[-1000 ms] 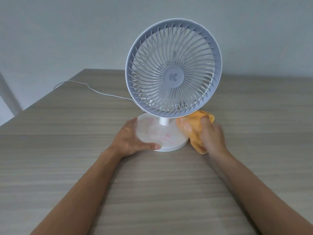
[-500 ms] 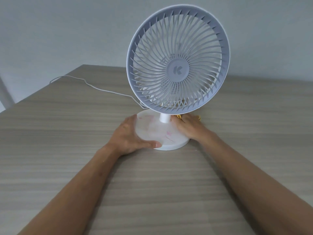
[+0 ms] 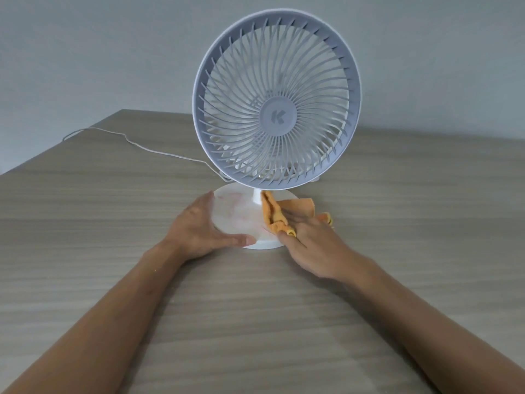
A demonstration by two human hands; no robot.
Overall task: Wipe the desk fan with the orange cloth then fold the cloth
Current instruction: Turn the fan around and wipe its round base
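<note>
A white desk fan (image 3: pixel 277 109) with a round grey grille stands upright on a wooden desk (image 3: pixel 255 322), its round white base (image 3: pixel 235 214) faintly marked with pink streaks. My left hand (image 3: pixel 201 226) lies flat on the base's left and front rim, holding it. My right hand (image 3: pixel 309 237) presses the bunched orange cloth (image 3: pixel 274 216) against the right side of the base beside the short stem. Part of the cloth sticks out beyond my fingers onto the desk.
The fan's thin white cable (image 3: pixel 136 145) trails across the desk to the far left edge. A plain grey wall (image 3: pixel 113 52) rises behind the desk. The desk's left edge runs diagonally at the far left.
My right hand with the cloth went in behind the stem under the grille, then came back out to the right front of the base. The left hand stayed on the base.
</note>
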